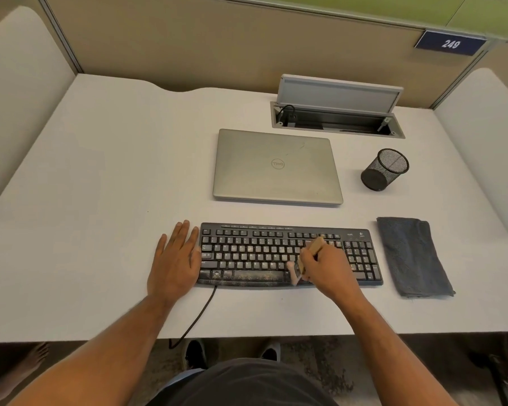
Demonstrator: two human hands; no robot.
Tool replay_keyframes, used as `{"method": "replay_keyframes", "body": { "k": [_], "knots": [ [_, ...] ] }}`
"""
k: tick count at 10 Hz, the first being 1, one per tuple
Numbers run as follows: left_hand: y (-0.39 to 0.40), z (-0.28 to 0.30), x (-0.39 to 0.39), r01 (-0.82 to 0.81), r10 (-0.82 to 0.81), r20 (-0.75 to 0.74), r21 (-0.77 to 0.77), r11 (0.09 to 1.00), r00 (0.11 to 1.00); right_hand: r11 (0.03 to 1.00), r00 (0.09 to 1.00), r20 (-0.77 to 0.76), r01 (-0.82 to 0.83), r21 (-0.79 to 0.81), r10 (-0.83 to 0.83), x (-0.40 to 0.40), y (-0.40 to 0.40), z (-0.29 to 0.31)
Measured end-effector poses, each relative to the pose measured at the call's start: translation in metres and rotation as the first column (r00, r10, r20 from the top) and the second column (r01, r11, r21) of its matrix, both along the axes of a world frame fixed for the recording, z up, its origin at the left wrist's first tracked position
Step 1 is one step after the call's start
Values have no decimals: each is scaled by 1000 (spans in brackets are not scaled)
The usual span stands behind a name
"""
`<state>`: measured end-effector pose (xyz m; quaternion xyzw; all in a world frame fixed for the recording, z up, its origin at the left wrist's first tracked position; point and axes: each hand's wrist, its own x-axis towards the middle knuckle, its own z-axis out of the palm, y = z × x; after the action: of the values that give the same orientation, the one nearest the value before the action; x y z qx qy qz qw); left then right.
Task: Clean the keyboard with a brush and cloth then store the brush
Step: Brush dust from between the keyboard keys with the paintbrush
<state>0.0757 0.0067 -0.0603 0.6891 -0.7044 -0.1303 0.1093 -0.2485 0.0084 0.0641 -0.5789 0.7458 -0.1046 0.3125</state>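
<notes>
Right hand [326, 265]: we clench the brush [311, 253] — bristles down on the keyboard [261, 253].
Left hand [175, 259]: fingers flat, released, against the keyboard's left edge.
Cloth [412, 256]: folded — just right of the keyboard.

White desk [100, 171]: keyboard [246, 253], laptop [276, 167], cloth [412, 256], mesh cup [384, 169].

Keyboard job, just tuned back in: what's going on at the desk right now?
A person is brushing the dusty black corded keyboard. The right hand grips a small wooden-handled brush, bristles down near the right end of the space bar, where pale dust lies along the front row. The left hand lies flat against the keyboard's left end. The folded dark grey cloth lies untouched to the right, and the black mesh pen cup stands beside the closed silver laptop.
</notes>
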Motion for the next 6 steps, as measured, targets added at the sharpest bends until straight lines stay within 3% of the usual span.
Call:
{"method": "replay_keyframes", "body": {
  "k": [2, 6],
  "knots": [
    [-1, -1, 0, 2, -2, 1, 3, 1000, 1000, 997, 995, 87, 50, -65, -44, 8, 2, 3],
    [0, -2, 0, 2, -2, 3, -14, 1000, 1000, 1000, 1000, 10, -27, -10, 27, 17, 1, 6]
  ]
}}
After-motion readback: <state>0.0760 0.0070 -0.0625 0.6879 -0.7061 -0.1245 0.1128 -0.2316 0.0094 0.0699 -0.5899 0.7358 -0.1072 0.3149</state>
